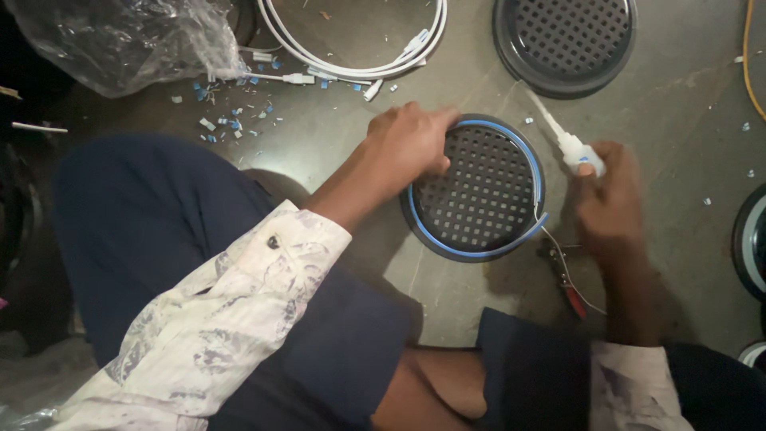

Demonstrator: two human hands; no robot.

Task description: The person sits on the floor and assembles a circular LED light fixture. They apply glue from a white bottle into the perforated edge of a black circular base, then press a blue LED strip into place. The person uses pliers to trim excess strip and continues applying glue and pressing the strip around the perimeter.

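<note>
A round black grille [479,187] with square holes lies on the grey floor in front of me. A blue strip [523,152] runs around its rim, with one end sticking out at the lower right. My left hand [408,145] presses on the grille's upper left rim, fingers curled over the strip. My right hand [608,191], blurred, grips a small white tube [568,144] with a long nozzle just right of the grille.
A second black grille [565,40] lies at the top right. Coiled white cable [351,60] and small blue offcuts [219,120] lie at the top, beside a crumpled clear plastic bag [128,40]. Red-handled pliers [565,279] rest under my right wrist. A yellow cord [750,64] runs along the right edge.
</note>
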